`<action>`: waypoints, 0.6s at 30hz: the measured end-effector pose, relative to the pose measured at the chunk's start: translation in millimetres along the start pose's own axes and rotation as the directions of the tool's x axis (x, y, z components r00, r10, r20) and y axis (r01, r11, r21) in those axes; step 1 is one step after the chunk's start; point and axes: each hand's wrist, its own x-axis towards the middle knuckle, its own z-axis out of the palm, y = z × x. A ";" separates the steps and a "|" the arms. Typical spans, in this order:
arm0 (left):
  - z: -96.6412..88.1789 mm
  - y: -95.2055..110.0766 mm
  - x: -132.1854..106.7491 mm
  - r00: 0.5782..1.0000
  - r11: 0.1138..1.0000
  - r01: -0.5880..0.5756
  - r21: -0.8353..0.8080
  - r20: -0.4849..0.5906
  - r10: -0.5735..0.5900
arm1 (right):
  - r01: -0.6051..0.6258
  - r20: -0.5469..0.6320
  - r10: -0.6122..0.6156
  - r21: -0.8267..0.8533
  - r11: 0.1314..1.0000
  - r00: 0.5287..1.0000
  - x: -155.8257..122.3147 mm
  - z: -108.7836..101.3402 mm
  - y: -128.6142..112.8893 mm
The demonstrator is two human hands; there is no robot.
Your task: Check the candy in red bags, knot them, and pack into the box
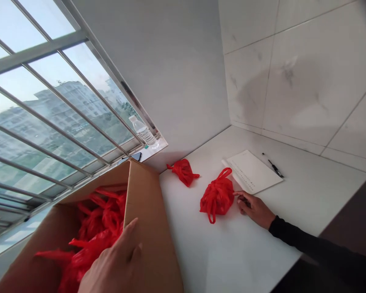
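Note:
My left hand (112,260) is on the near rim of an open cardboard box (151,240), thumb outside the wall and the other fingers partly hidden over the edge. Inside the box lie several red plastic bags (102,219). On the white table, a full red plastic bag (218,195) with tied handles sits just left of my right hand (254,207). My right index finger is stretched out at the bag's right side, seemingly touching it, while the other fingers curl loosely around nothing. A smaller tied red bag (184,171) lies farther back, close to the wall.
An open notebook (253,171) lies behind my right hand, with a black pen (275,167) beside it. On the windowsill stand a clear water bottle (144,132) and a dark phone (136,156). Barred windows (57,85) rise on the left; a tiled wall (293,81) backs the table.

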 end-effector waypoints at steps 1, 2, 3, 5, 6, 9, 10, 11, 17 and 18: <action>-1.8 0.4 -1.2 1.000 1.000 -0.005 -0.012 -0.009 0.005 | 0.002 0.001 -0.002 0.010 1.000 1.000 -0.3 -0.9 0.7; -3.7 1.1 -2.9 1.000 1.000 -0.016 -0.026 -0.013 0.016 | 0.001 0.004 -0.001 0.019 1.000 1.000 -0.4 -1.7 1.0; -5.8 2.2 -4.8 0.999 0.999 -0.027 -0.039 -0.019 0.027 | -0.003 0.008 0.003 0.028 1.000 1.000 -0.4 -2.3 1.1; -9.8 4.5 -8.8 1.000 0.998 -0.024 -0.051 -0.020 0.023 | -0.011 0.015 0.011 0.040 0.999 1.000 -0.4 -3.2 1.5; -11.6 5.5 -10.5 1.000 0.999 -0.015 -0.052 -0.019 0.014 | -0.014 0.019 0.013 0.045 0.999 1.000 -0.4 -3.4 1.9; -15.5 7.5 -12.3 0.998 0.998 0.013 -0.063 -0.057 -0.017 | -0.025 0.030 0.023 0.058 0.998 0.999 -0.3 -3.1 3.8; -16.7 8.3 -11.7 0.998 0.997 0.016 -0.069 -0.067 -0.021 | -0.029 0.034 0.027 0.061 0.998 0.999 -0.2 -2.9 4.4; -17.8 9.1 -10.5 0.997 0.997 0.022 -0.071 -0.072 -0.027 | -0.033 0.040 0.030 0.063 0.997 0.999 0.0 -2.7 5.0; -19.8 20.0 -16.9 0.993 0.993 0.121 0.002 0.003 -0.121 | -0.025 0.088 0.019 0.067 0.997 0.996 1.0 -3.4 3.7; -17.6 23.8 -23.8 0.993 0.995 0.102 0.001 -0.052 -0.102 | -0.022 0.096 0.015 0.066 0.998 0.995 0.8 -3.6 3.2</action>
